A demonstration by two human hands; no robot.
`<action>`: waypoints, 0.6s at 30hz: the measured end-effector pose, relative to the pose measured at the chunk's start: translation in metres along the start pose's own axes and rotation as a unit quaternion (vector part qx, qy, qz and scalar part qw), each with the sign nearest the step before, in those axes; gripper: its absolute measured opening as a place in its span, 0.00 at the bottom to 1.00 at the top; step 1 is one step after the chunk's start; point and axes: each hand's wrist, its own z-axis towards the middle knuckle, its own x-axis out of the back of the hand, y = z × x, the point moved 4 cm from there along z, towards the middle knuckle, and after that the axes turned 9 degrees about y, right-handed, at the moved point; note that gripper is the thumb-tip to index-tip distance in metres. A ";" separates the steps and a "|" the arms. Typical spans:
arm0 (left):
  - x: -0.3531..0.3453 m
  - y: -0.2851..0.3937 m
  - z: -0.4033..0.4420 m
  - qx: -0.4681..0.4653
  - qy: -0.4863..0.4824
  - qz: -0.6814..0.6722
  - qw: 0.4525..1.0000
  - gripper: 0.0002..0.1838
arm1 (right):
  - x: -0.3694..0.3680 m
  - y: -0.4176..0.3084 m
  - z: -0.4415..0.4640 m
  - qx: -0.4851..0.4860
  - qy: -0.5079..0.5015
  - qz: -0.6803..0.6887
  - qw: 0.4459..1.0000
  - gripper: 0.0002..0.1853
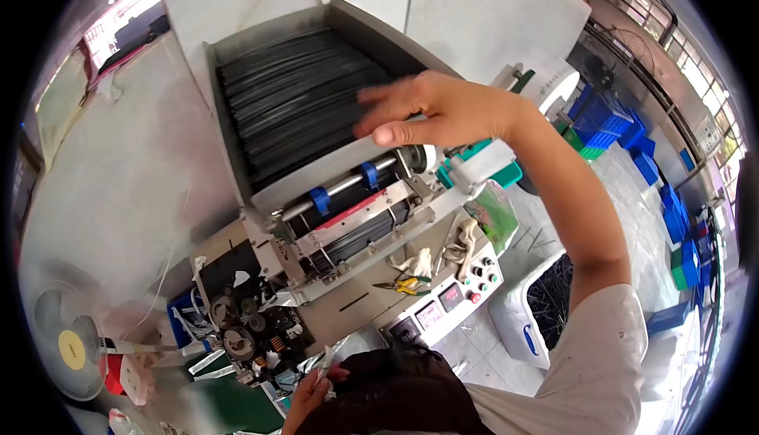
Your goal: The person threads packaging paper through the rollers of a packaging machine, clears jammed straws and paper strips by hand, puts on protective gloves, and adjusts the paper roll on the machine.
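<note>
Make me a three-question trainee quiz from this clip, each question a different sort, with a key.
1. Open: Which hand tool lies next to the pale cloth on the flat top of the machine?
2. Multiple choice: Which hand is stretched out over the tray of black strips? A) left B) right C) both
3. True or false: The large round button on the control panel is red.

Key
1. The yellow-handled pliers.
2. B: the right hand; the left hand is near the bottom of the picture.
3. True.
</note>
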 end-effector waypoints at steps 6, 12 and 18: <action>0.006 -0.006 0.012 -0.110 -0.093 0.105 0.984 0.09 | 0.057 0.040 -0.087 -0.037 0.422 -0.332 0.843 0.22; -0.010 0.003 0.010 -0.075 -0.049 0.114 0.989 0.04 | 0.137 0.232 -0.203 -0.273 0.366 -0.541 0.706 0.35; -0.023 -0.014 0.011 0.014 0.041 0.066 0.997 0.09 | 0.145 0.348 -0.286 -0.370 0.253 -0.595 0.667 0.37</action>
